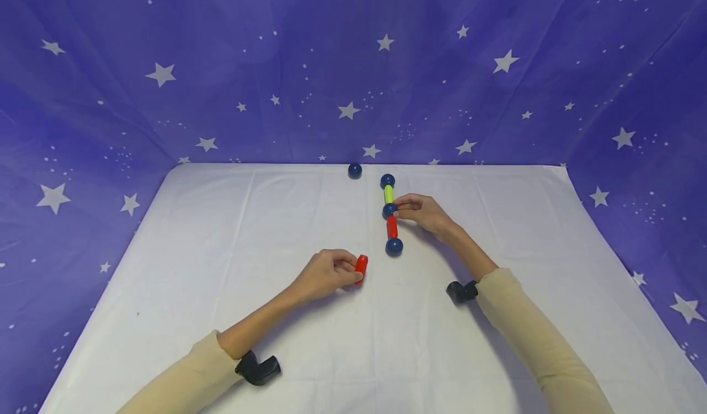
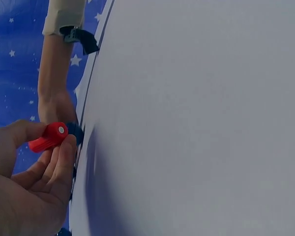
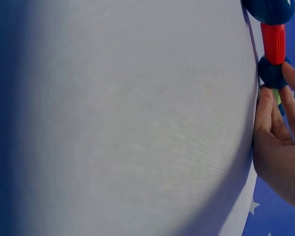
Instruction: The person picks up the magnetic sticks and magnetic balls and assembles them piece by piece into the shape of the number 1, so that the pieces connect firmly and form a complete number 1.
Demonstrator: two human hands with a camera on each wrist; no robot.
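Observation:
A red rod [image 1: 361,268] is pinched between the thumb and fingers of my left hand [image 1: 327,273], left of and nearer than the joined pieces. In the left wrist view the rod [image 2: 49,137] shows a round silvery spot on its end. The joined pieces form a line: a far blue ball [image 1: 388,181], a yellow-green rod [image 1: 389,194], a middle blue ball [image 1: 389,211], a red rod [image 1: 392,227] and a near blue ball [image 1: 394,246]. My right hand [image 1: 424,213] grips the middle ball from the right; the right wrist view shows thumb and fingers around that ball [image 3: 273,73].
A loose blue ball [image 1: 355,170] lies at the back edge of the white-covered table [image 1: 248,218]. Blue cloth with white stars [image 1: 348,111] hangs behind and at both sides. Black mounts [image 1: 258,368] are attached at both wrists.

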